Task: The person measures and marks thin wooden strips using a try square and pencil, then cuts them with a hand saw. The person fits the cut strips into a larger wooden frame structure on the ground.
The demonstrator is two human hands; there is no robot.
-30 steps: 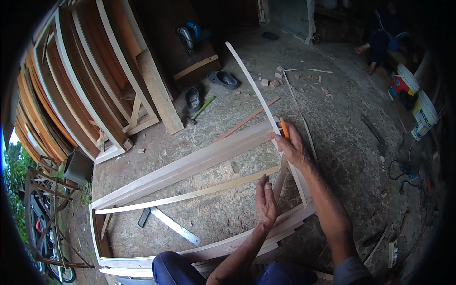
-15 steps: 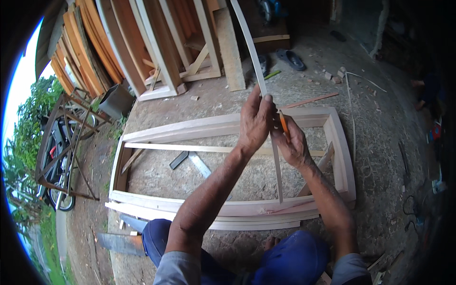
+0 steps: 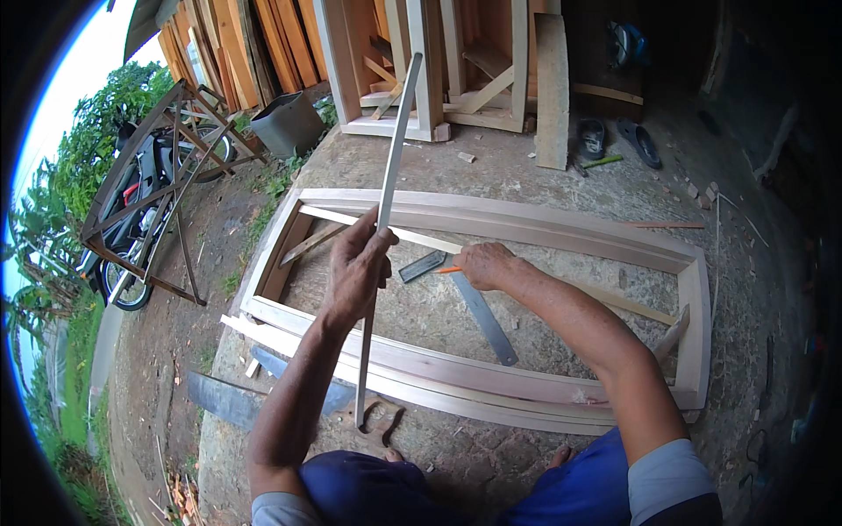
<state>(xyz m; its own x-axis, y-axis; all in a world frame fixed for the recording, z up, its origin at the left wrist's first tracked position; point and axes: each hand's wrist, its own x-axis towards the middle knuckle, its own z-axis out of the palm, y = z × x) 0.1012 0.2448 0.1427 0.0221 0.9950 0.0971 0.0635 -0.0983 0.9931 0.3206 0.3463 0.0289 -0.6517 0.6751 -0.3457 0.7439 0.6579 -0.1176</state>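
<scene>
My left hand (image 3: pixel 358 267) is closed around a long, thin wooden strip (image 3: pixel 399 145), which stands tilted, with its lower end near the saw handle. In my closed right hand (image 3: pixel 487 265) is an orange pencil (image 3: pixel 446 270), pointing left beside the try square (image 3: pixel 484 317). This square lies on the ground inside a large rectangular wooden frame (image 3: pixel 526 221), its dark handle toward the far side. A light slat (image 3: pixel 614 299) crosses the frame's opening lengthwise and passes by my right hand. Whether my right fingers touch the slat or the square, I cannot tell.
A handsaw (image 3: pixel 224 396) lies by my left leg, at the frame's near side. Upright wooden frames (image 3: pixel 430 79) and leaning planks (image 3: pixel 263 48) stand at the back. Sandals (image 3: pixel 638 143) lie far right; a motorbike (image 3: pixel 145 210) stands behind a wooden rack (image 3: pixel 132 215) at left.
My hands have come apart. My left hand has moved left with the strip, and my right hand has gone with the pencil to the try square. The whole view has shifted.
</scene>
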